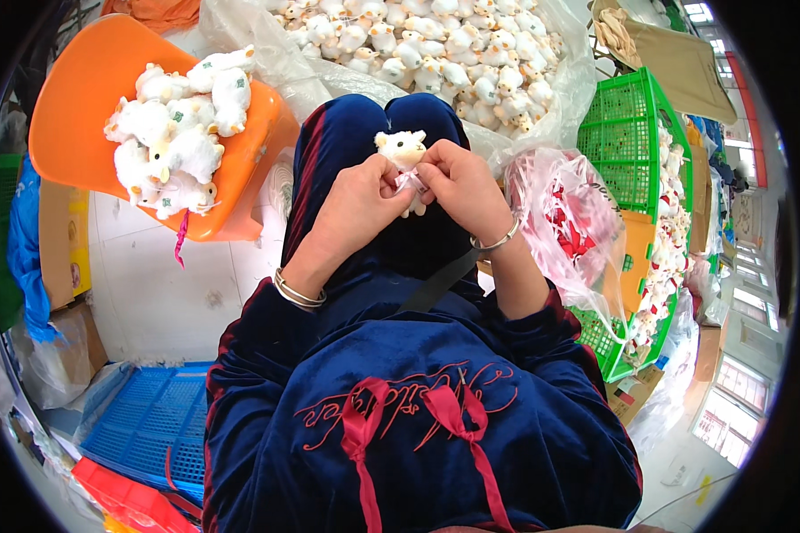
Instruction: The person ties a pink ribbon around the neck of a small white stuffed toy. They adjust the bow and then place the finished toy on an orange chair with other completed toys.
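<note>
Above my lap I see a small cream plush lamb [403,147], upright with its head toward the far side. A pale pink ribbon [409,181] lies at its neck. My left hand [357,202] pinches the ribbon from the left side, thumb and fingers pressed together. From the right, my right hand [469,188] pinches the ribbon's other side, its fingertips close against the lamb's neck. Both hands partly cover the lamb's body, and only its lower end shows below them.
An orange chair [71,107] on the left bears several white plush animals [173,133]. Ahead lies a large clear plastic bag [329,78] full of similar plush toys. To the right are a bag of ribbons [564,209] and a green crate [620,115]. A blue crate [151,426] sits lower left.
</note>
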Tool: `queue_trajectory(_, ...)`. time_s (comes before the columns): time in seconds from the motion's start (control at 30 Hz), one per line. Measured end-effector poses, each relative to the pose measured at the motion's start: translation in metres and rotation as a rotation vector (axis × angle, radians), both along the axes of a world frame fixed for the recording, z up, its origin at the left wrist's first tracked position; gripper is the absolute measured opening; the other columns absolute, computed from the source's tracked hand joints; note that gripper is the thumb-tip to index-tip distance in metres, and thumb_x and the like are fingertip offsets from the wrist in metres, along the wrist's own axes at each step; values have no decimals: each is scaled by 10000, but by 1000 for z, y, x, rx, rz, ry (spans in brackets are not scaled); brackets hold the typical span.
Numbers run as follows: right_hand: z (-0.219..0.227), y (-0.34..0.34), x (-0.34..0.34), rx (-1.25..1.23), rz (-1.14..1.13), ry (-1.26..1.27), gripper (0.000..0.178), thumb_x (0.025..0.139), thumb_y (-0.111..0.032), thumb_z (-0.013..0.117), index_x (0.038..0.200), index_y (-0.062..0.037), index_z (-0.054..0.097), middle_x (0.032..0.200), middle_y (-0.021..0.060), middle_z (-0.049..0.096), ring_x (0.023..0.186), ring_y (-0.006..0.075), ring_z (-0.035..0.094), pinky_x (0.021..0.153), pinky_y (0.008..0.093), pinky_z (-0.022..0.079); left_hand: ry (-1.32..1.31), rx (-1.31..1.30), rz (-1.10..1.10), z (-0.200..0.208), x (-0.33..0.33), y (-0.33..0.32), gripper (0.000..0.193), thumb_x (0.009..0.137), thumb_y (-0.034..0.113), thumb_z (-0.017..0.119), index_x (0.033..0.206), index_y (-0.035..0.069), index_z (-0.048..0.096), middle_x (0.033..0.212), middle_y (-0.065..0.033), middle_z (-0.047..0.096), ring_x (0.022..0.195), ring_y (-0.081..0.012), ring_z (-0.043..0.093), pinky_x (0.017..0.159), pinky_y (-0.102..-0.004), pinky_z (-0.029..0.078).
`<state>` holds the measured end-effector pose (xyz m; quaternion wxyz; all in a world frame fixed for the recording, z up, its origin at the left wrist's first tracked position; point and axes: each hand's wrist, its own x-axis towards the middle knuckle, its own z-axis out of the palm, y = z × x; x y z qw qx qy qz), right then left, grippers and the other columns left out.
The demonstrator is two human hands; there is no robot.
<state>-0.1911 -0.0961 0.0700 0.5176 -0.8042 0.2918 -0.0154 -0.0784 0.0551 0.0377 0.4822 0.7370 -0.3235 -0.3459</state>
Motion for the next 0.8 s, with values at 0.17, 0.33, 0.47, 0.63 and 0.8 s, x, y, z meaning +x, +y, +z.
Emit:
queue_trajectory(0.17, -10, -12, 0, 200, 13, 27, 136, 1035, -121, 632, 990, 7, 643, 833, 33, 688, 662, 83, 655, 611, 238, 528, 70, -101, -3, -8, 4, 3, 242, 929, 193, 721, 920, -40, 655, 755, -133, 700, 667, -182, 686, 643, -327, 549)
queue_trajectory(0.33, -17, -11, -3, 220, -1, -23, 144, 1045, -141, 626, 1009, -3, 642, 834, 25, 679, 662, 76, 633, 608, 236, 518, 149, -94, 43, -14, 3, 3, 216, 967, 171, 677, 915, -37, 648, 746, -113, 690, 655, -164, 686, 613, -324, 537)
queue_trajectory(0.47, -20, -1, -9, 173, -28, -80, 156, 1067, -156, 591, 1016, -12, 623, 824, 23, 666, 665, 77, 627, 605, 230, 505, 216, -116, 75, -14, 0, 4, 211, 1021, 163, 625, 946, -34, 616, 737, -100, 680, 609, -150, 676, 573, -303, 533)
queue_trajectory(0.63, -36, 5, -14, 249, -116, -137, 168, 1069, -145, 563, 1000, 3, 599, 811, 47, 685, 647, 113, 675, 585, 260, 518, 293, -98, 95, -12, -3, 6, 189, 1083, 167, 554, 998, 1, 587, 772, -49, 657, 581, -93, 636, 540, -238, 512)
queue_trajectory(0.8, -41, 8, -16, 384, -187, -165, 170, 1072, -152, 570, 999, -3, 604, 817, 50, 685, 641, 115, 677, 563, 239, 503, 322, -45, 77, -15, -1, 10, 212, 1093, 187, 530, 991, 12, 594, 765, -54, 659, 508, -85, 583, 466, -227, 455)
